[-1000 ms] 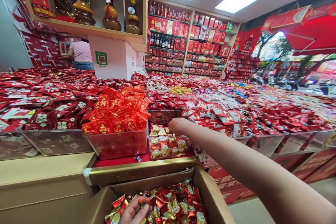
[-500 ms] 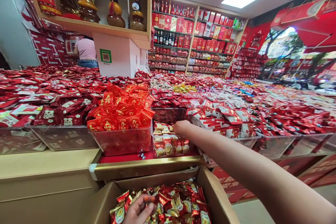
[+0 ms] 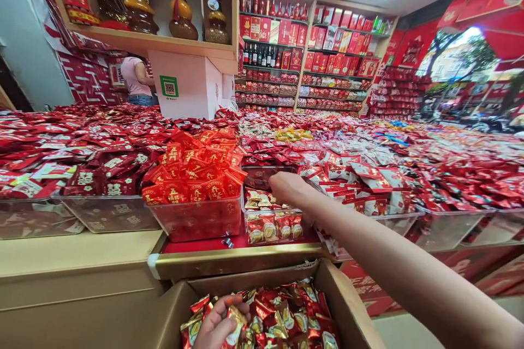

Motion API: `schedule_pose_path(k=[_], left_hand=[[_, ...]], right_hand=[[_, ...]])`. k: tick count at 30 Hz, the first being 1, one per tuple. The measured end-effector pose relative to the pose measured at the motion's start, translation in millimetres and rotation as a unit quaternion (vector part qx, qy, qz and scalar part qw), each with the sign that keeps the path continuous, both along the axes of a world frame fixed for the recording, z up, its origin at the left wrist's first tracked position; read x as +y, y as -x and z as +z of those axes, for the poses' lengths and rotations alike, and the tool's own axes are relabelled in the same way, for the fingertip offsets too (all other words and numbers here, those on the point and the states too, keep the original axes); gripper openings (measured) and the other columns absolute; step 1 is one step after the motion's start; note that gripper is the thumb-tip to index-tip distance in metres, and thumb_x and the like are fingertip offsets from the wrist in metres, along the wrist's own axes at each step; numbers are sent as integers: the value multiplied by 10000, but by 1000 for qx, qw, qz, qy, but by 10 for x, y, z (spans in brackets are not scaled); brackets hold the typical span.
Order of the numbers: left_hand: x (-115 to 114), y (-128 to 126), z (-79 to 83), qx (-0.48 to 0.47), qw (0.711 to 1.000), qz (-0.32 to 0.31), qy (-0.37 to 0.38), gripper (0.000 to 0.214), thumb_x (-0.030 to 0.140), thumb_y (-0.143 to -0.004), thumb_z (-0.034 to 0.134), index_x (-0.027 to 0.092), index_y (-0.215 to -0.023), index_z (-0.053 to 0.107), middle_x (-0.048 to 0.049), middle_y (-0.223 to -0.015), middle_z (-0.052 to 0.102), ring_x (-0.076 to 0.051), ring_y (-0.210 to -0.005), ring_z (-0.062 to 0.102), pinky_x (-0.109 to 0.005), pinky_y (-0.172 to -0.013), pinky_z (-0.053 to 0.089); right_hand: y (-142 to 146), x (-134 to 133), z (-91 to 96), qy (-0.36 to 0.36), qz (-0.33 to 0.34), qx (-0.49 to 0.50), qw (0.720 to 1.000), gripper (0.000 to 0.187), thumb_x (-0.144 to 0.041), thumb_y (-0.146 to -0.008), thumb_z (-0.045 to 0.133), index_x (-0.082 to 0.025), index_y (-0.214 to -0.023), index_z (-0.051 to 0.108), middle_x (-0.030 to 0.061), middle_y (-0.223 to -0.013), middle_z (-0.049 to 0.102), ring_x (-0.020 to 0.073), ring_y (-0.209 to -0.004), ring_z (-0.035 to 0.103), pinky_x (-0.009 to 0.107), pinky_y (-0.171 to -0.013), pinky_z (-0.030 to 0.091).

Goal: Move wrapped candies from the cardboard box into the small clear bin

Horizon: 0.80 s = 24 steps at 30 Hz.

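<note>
Low in the view, my left hand (image 3: 221,320) is inside an open cardboard box (image 3: 347,300). Its thumb and fingers are closed on a red and gold wrapped snack packet (image 3: 234,327). Around it lie many similar packets (image 3: 282,311), with a pale round picture on the wrapper. My right hand (image 3: 290,190) reaches over a clear plastic bin (image 3: 268,173) on the counter. The back of that hand faces me and its fingers are hidden, so what it holds cannot be seen. Beneath it, the bin's front part contains more of these packets (image 3: 272,229).
A heaped bin of bright red packets (image 3: 196,174) adjoins on the left, and red-and-white packets (image 3: 364,180) on the right. The gold counter edge (image 3: 237,262) runs behind the box. A cabinet (image 3: 164,46) overhangs the left. Farther back stands a person (image 3: 137,79).
My left hand has closed around a packet in the box. My right hand has shifted slightly back and up over the bin. The view has turned a little left.
</note>
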State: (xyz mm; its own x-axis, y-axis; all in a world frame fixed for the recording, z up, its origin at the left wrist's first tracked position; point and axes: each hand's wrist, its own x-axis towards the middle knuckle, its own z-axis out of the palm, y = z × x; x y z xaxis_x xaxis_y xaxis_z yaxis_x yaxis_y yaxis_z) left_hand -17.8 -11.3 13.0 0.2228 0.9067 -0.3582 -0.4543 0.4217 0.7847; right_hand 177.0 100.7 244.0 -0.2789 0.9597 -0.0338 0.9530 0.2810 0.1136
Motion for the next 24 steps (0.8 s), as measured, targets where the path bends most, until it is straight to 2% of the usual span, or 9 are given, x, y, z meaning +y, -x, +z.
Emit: schedule_pose_path(k=[3,4,7,9,11,13,14,18,24], left_hand=[[29,13,88,-90,993,55,46,338,143,-495,733,229,-811,651,-23,-793,734,-229,-820,644,-307,-725,479],[32,17,131,-110,990,74,50,375,143,-495,739,236,-844,638,-25,-835,733,-232,-886,628,-309,-771,468],[1,10,285,-121,987,109,13,442,165,-592,693,282,-998,563,-23,-985,696,-225,-1061,537,-316,-845,436],[-56,-23,381,-92,988,115,-43,459,200,-699,610,318,-1121,472,-29,-1102,640,-219,-1126,480,-331,-883,409],[-122,-70,452,-46,986,132,-95,462,235,-759,550,335,-1185,404,-29,-1164,595,-206,-1150,455,-324,-930,360],[-179,-112,494,-10,982,137,-131,480,254,-775,528,345,-1217,363,-27,-1182,579,-199,-1157,445,-316,-953,332],[-201,-124,506,1,981,139,-137,493,262,-778,524,351,-1228,346,-27,-1178,582,-198,-1152,449,-314,-948,336],[-231,-124,523,18,992,99,-80,542,267,-761,555,343,-1245,325,-42,-1038,663,-220,-1033,555,-319,-804,455],[-155,-120,474,-3,994,112,0,304,195,-654,668,188,-942,574,-46,-757,724,-191,-740,662,-261,-610,504]], right_hand=[[78,-536,-45,-125,51,147,980,243,-218,-810,378,-127,-796,603,89,-775,620,153,-693,544,242,-579,349],[116,-723,-177,-105,80,217,967,242,-276,-801,405,-142,-732,594,56,-701,609,125,-625,518,225,-547,337],[266,-1138,-854,139,59,395,906,238,-341,-746,491,-149,-630,570,-2,-550,549,67,-469,413,185,-434,278],[395,-1259,-1345,284,11,493,823,258,-397,-692,548,-144,-643,547,-12,-547,519,67,-466,412,184,-436,300],[531,-1294,-1705,383,-31,607,695,357,-497,-651,563,-144,-680,511,-18,-565,499,71,-469,432,197,-455,349],[641,-1283,-1891,394,-53,695,599,442,-568,-607,574,-146,-697,478,-25,-573,485,72,-471,446,211,-469,380],[676,-1270,-1931,379,-59,721,577,463,-580,-587,587,-148,-704,468,-31,-566,482,73,-468,451,214,-471,384],[667,-1213,-1945,366,-47,733,572,462,-542,-544,650,-153,-693,451,-53,-517,466,66,-442,438,207,-459,364],[556,-1191,-2026,304,-25,691,655,407,-515,-596,624,-146,-600,453,-43,-520,462,58,-471,415,187,-451,316]])
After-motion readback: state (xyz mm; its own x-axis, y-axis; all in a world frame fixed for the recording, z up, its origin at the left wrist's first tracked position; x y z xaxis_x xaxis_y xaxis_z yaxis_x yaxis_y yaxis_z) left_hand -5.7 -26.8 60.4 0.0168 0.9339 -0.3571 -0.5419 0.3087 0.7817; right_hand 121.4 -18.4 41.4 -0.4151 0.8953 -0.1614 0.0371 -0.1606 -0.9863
